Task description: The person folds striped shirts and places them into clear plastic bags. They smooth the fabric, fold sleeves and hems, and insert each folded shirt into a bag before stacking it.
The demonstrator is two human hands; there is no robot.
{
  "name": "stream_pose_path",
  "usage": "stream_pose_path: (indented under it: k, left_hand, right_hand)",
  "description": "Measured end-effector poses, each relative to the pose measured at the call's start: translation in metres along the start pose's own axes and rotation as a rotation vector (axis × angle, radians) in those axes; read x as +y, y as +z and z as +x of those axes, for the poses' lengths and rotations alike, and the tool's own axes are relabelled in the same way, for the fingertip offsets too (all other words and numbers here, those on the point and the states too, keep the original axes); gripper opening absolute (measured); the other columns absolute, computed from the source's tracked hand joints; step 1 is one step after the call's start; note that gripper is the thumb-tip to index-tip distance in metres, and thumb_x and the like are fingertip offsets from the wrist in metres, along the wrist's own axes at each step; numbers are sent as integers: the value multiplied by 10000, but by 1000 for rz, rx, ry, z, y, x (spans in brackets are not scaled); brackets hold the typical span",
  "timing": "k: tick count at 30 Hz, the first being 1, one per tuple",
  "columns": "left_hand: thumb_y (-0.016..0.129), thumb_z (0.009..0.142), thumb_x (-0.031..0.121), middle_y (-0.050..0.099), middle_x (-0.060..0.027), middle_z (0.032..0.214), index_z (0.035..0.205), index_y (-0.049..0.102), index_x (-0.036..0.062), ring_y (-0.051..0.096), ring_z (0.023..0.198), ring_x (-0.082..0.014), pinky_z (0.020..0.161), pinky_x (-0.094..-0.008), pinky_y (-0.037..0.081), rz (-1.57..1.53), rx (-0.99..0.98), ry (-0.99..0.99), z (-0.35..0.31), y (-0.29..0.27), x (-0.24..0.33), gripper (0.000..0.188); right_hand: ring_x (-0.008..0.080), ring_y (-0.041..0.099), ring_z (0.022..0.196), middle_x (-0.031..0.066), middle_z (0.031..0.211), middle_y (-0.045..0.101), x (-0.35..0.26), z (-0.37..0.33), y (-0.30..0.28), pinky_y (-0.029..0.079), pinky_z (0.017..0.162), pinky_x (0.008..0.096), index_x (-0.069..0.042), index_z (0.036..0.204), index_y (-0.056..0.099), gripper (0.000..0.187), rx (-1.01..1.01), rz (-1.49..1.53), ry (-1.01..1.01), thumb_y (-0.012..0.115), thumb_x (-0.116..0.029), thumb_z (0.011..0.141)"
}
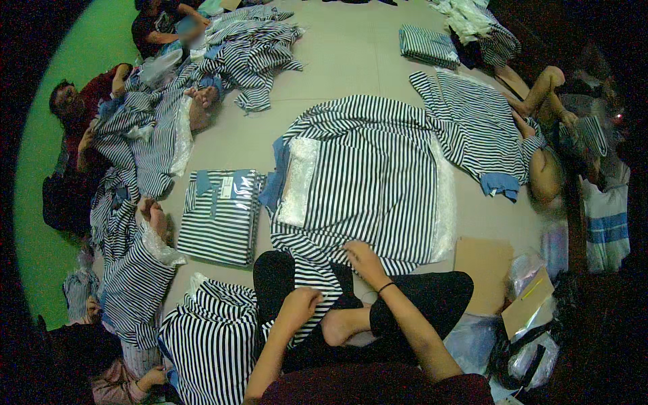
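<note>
A black-and-white striped shirt (378,182) lies spread on the floor before my crossed legs. White lacy strips run down its left and right sides, and blue cloth (275,177) shows at its left edge. One striped sleeve (316,275) comes down over my lap. The fingers of my left hand (302,305) are closed on this sleeve's left edge. Higher up, where the sleeve meets the body of the shirt, my right hand (366,262) has its fingers closed on the fabric; its fingertips are partly hidden.
A stack of folded striped shirts in clear wrap (219,219) stands to the left. Another striped shirt (216,331) is bunched by my left knee. Cardboard (482,273) and clear plastic bags (533,358) lie at the right. Other people sit around with striped clothes.
</note>
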State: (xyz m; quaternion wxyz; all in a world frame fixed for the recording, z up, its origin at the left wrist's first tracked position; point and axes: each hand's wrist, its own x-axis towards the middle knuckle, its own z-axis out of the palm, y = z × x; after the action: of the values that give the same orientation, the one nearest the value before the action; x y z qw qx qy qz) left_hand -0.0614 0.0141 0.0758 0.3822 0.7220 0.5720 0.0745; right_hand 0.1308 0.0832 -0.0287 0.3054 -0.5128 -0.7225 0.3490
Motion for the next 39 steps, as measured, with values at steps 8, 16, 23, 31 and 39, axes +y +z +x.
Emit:
stream_pose_path:
  k: [8,16,23,31,39]
  left_hand:
    - [521,649,59,561,-187,732,754,588,24,544,702,-323,643,-384,427,116,-21,-389,-102,15,2,130]
    - [555,609,55,560,-176,681,661,563,6,551,674,-324,613,-392,435,353,164,-490,-155,33,-16,72]
    - [503,652,103,557,-155,664,656,563,17,568,674,-289,598,-378,455,368,-398,-513,-258,122,-88,104]
    - [503,726,251,565,-172,666,713,566,0,558,663,-338,602,-393,451,302,-267,-429,-216,19,-50,259]
    - [521,738,187,556,-172,794,827,543,2,525,750,-319,686,-348,419,-141,503,-41,56,-33,-31,207]
  right_hand:
    - [261,491,787,121,826,503,26,10,-22,410,692,332,-1,839,507,131,241,-314,130,532,-64,727]
    - [250,545,680,137,728,562,24,-26,-43,427,612,317,12,704,569,116,135,-59,106,538,-99,715]
    - [276,545,735,131,769,571,-4,-57,-15,432,650,364,-81,809,601,277,-602,-329,230,506,-335,747]
    - [264,506,729,109,752,495,-17,16,2,420,651,366,-55,787,522,107,155,-365,-153,452,-71,707]
    - [240,511,674,94,713,500,11,49,21,404,588,353,-67,774,506,108,-33,-617,-171,430,-94,703]
